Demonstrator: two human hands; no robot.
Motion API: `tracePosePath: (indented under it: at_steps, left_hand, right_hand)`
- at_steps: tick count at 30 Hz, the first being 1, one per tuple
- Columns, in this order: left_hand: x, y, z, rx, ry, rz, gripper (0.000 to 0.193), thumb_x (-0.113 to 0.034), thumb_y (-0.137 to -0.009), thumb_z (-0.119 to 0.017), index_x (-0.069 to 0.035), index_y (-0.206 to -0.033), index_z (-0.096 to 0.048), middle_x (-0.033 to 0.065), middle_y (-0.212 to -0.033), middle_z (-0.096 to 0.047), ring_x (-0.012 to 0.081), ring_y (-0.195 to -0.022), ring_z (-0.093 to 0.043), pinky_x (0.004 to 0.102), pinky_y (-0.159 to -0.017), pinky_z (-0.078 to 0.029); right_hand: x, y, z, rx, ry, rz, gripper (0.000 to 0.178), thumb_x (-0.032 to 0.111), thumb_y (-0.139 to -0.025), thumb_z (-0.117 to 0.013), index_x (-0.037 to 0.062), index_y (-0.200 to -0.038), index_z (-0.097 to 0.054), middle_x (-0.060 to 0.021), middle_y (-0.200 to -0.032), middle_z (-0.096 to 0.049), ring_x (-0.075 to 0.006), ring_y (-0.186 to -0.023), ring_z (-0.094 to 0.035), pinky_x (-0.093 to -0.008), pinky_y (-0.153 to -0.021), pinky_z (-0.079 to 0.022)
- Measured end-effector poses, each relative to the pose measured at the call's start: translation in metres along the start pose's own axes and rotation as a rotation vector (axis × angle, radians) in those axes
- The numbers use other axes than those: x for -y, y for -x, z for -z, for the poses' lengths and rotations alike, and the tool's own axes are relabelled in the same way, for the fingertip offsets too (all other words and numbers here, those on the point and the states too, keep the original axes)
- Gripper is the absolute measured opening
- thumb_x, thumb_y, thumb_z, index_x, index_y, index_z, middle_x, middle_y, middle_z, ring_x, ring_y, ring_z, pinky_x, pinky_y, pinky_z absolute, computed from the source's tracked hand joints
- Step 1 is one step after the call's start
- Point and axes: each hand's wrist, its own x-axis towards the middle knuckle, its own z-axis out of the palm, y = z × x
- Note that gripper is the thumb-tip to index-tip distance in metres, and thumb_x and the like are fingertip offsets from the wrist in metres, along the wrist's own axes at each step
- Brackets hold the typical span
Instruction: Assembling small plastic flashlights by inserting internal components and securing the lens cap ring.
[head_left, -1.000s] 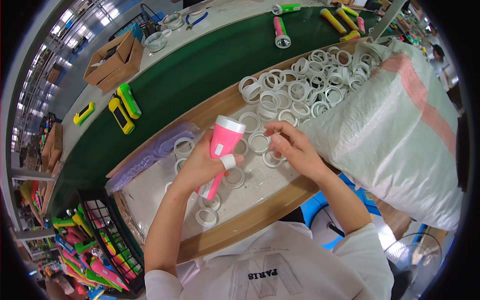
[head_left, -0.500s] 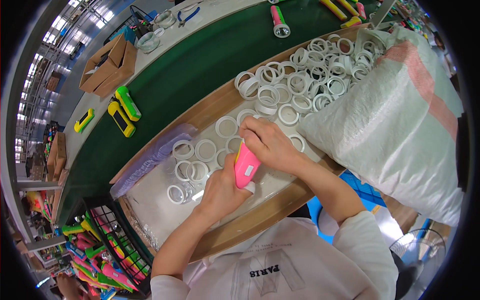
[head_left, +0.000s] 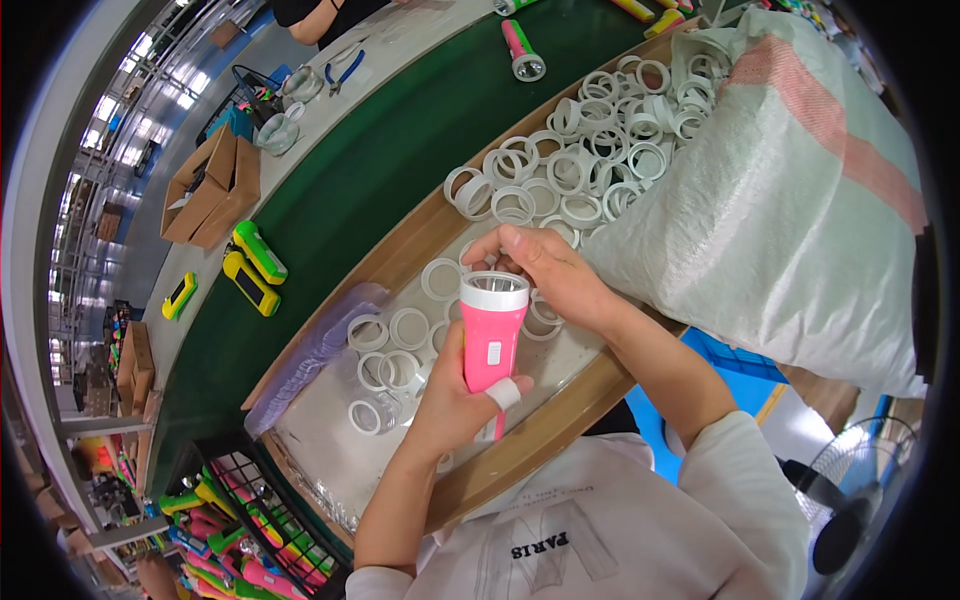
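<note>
A pink flashlight (head_left: 480, 345) stands upright in my left hand (head_left: 447, 402), whose fingers wrap round its body. A white ring (head_left: 495, 291) sits round its head, and the reflector shows inside. White tape circles my left thumb. Beside the flashlight head is my right hand (head_left: 560, 275), its thumb stretched out and its fingers loosely curved. It holds nothing that I can see, though some fingertips are partly hidden behind the head. Under both hands lies a shallow cardboard tray (head_left: 470, 490) with loose white rings (head_left: 408, 328) and a larger heap of rings (head_left: 600, 140) at its far end.
A big white woven sack (head_left: 760, 210) leans over the tray's right side. Purple-tinted stacked clear discs (head_left: 325, 350) lie along its left edge. Beyond is a green belt (head_left: 370, 190) with another flashlight (head_left: 522, 55). A black basket (head_left: 270, 510) of colourful flashlights stands lower left. Someone's arm (head_left: 315, 22) shows at the top.
The flashlight has turned from tilted to upright, so its white-ringed head now shows. My right hand has come off its end and opened. The whole view has shifted slightly.
</note>
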Motion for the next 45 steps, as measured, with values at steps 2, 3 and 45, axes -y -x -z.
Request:
tracePosePath:
  at_steps: [2,3,45]
  left_hand:
    - [0.003,0.005,0.003,0.286,0.711,0.277,0.057,-0.011,-0.079,-0.074,-0.007,-0.127,-0.044,0.0106,-0.094,-0.063,0.0185,-0.073,-0.063,0.0336,-0.060,-0.055]
    - [0.011,0.003,0.006,0.377,0.864,0.276,0.057,-0.011,-0.079,-0.072,-0.008,-0.129,-0.043,0.0106,-0.096,-0.062,0.0200,-0.072,-0.063,0.0348,-0.060,-0.057]
    - [0.033,0.017,0.066,-0.129,0.006,-0.387,0.017,-0.005,-0.082,-0.068,-0.004,-0.098,-0.071,0.0100,-0.086,-0.068,0.0257,-0.080,-0.065,0.0334,-0.072,-0.050]
  right_hand:
    - [0.003,0.003,-0.001,0.011,-0.082,-0.094,0.045,0.040,-0.103,-0.042,0.0009,-0.106,-0.065,-0.0022,-0.088,-0.063,-0.0103,-0.081,-0.056,-0.0259,-0.076,-0.046]
    - [0.004,0.005,-0.003,0.009,-0.083,-0.120,0.044,0.039,-0.103,-0.043,0.0011,-0.107,-0.065,-0.0025,-0.088,-0.063,-0.0098,-0.079,-0.056,-0.0262,-0.074,-0.046]
    - [-0.017,0.055,-0.057,0.094,0.047,-0.014,0.039,-0.002,-0.084,-0.066,0.0007,-0.121,-0.055,-0.0086,-0.111,-0.058,-0.0163,-0.097,-0.060,-0.0290,-0.082,-0.050]
